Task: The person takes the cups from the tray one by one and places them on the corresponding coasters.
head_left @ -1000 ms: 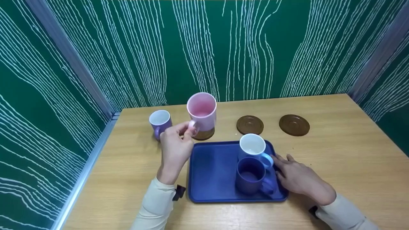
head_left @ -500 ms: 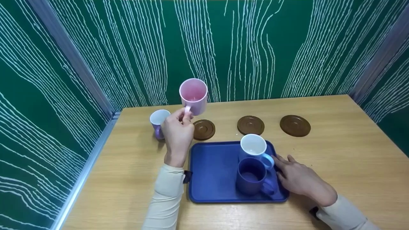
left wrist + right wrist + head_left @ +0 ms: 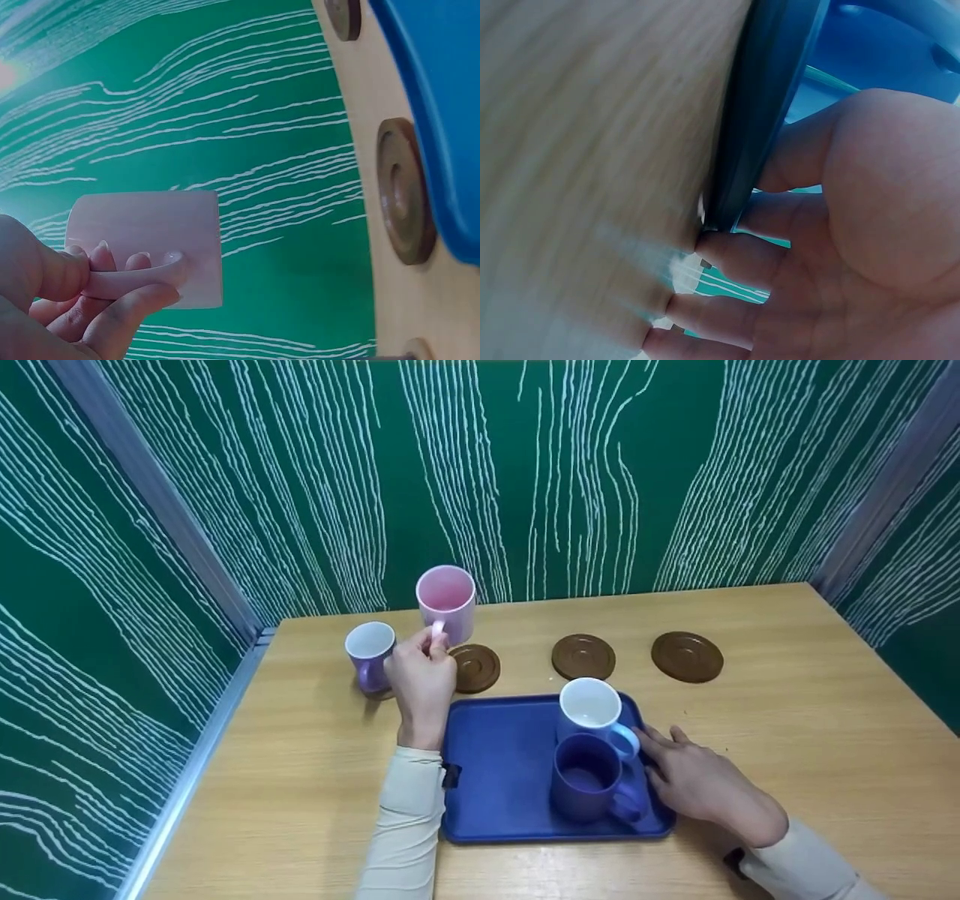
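**Pink mug lifted clear of its coaster and carried far-left**

The left hand (image 3: pixel 422 679) pinches the handle of the pink mug (image 3: pixel 445 601), thumb on top and fingers curled under it, as the left wrist view shows (image 3: pixel 142 247). A second ago the mug sat low over the left coaster (image 3: pixel 475 667), touching or just above it. Half a second ago it was raised well off the table. Now it has come down a little and hangs upright, far of that coaster and slightly left of it, with the coaster bare. In my judgement the mug is in mid-carry and is not heading back to that coaster; where it will land cannot be told.

The lilac mug (image 3: pixel 369 654) stands on the table just left of the hand, apparently on a brown disc of its own. Two more coasters, the middle (image 3: pixel 583 656) and the right (image 3: pixel 687 656), lie bare farther right.

The right hand (image 3: pixel 697 784) has not moved across the three moments. It rests at the right edge of the blue tray (image 3: pixel 495 765), fingers straight and slightly spread, tips against the rim, as the right wrist view confirms (image 3: pixel 772 135). It seems to steady the tray. On the tray the light-blue mug (image 3: pixel 592 712) and the dark mug (image 3: pixel 585 776) stand touching, unchanged.
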